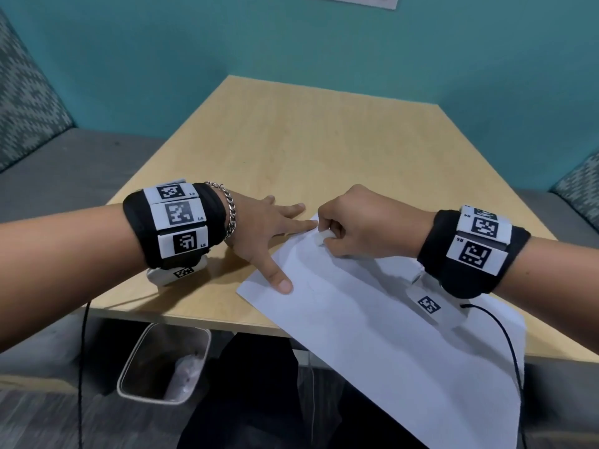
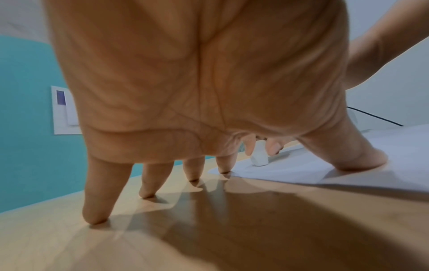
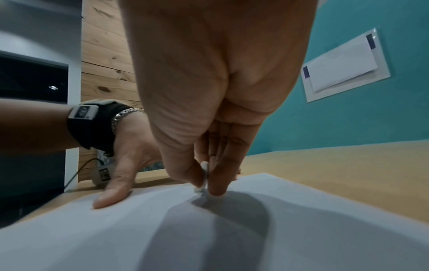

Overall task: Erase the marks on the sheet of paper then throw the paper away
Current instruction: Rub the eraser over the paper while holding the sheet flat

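Observation:
A white sheet of paper [image 1: 372,322] lies askew on the wooden table [image 1: 291,144], its near part hanging over the front edge. My left hand [image 1: 269,228] is spread flat, the thumb pressing the sheet's left edge and the other fingers resting on the table and the paper's far corner. My right hand [image 1: 353,222] pinches a small white eraser [image 1: 321,237] and holds its end on the paper near the far corner. The eraser [image 2: 259,157] stands upright on the sheet [image 2: 348,170]. In the right wrist view the eraser [image 3: 204,176] shows between thumb and fingers on the paper [image 3: 232,229]. Marks are too faint to make out.
A bin [image 1: 163,362] with a clear liner and some crumpled waste stands on the floor under the table's front left edge. Grey bench seats with patterned cushions [image 1: 29,92] flank the table. A teal wall stands behind. Black cables hang from both wrists.

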### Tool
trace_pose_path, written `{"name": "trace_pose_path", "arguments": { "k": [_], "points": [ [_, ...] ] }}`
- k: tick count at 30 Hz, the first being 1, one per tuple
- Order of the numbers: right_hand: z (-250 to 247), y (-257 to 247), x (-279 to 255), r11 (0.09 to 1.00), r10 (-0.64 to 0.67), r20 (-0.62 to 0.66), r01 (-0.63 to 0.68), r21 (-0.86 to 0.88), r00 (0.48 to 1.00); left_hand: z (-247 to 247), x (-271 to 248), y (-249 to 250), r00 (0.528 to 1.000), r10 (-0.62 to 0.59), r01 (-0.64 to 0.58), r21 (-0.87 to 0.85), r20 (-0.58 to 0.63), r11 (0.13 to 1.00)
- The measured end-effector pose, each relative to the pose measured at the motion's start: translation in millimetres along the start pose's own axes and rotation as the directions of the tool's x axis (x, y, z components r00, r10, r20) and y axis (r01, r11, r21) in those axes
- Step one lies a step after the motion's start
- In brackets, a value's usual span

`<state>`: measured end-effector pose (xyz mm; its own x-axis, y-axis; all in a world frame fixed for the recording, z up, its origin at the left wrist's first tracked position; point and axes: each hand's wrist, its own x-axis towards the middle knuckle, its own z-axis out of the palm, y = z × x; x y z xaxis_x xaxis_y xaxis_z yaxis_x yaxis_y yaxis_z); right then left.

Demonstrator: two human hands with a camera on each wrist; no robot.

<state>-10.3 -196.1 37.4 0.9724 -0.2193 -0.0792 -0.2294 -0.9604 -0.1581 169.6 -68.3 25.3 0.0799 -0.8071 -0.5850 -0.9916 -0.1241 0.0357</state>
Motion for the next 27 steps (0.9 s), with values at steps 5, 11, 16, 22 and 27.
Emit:
{"name": "trace_pose_path", "arguments": {
  "k": [5,11,16,22,27],
  "points": [
    [2,1,-1,0.993,0.030,0.020,-0.032,0.116,0.999,0,2,-1,1.000,0.000,0.000,0.002,-0.002,1.000],
    [-1,6,6,0.990,0.078,0.012,-0.079,0.113,0.997,1,3,-1,1.000,-0.012,0.012,0.006,-0.003,1.000],
    [1,-3,-1,0.984,0.005,0.098,-0.022,0.178,0.995,3,5,-4,1.000,0.004,-0.004,-0.010,0.001,1.000],
    [2,3,5,0.990,0.064,-0.006,-0.063,0.128,0.998,0,0,2,1.000,-0.019,0.019,0.007,0.006,1.000],
    [0,-3,-1,0.993,-0.005,0.065,-0.003,0.121,0.998,-1,0,2,1.000,-0.015,0.015,0.007,0.000,1.000]
  ]
}}
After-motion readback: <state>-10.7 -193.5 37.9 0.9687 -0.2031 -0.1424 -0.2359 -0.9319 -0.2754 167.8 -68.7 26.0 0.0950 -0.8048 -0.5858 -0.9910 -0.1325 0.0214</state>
